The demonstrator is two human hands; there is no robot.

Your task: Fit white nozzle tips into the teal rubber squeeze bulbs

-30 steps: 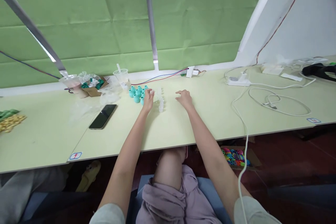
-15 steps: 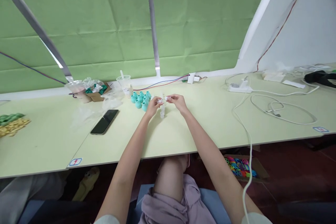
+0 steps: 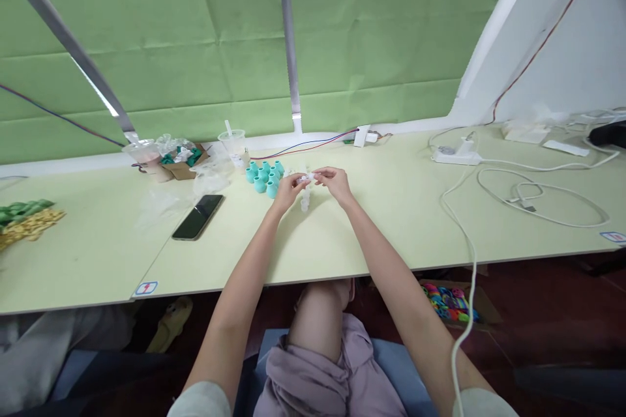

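Observation:
My left hand [image 3: 289,190] is closed on a small translucent white plastic piece [image 3: 304,178]. Fingertips of my right hand [image 3: 334,184] pinch another small whitish piece, and the two pieces meet or nearly meet between my hands; their exact kind is too small to make out. Just below my fingers, a short row of similar clear white pieces [image 3: 305,201] lies on the table. Left of my left hand stands a cluster of several turquoise vase-shaped pieces [image 3: 264,177] with open necks.
A phone [image 3: 198,217] lies left on the table [image 3: 332,244]. Behind it are a plastic bag [image 3: 210,179], a lidded cup [image 3: 152,161], a cup with a straw [image 3: 233,148] and a small cardboard box [image 3: 183,169]. A power strip [image 3: 457,155] and white cable [image 3: 542,172] lie right.
My right hand has come in toward my left, bringing the two small pieces together. The whole view has shifted slightly; the turquoise pieces stay in place.

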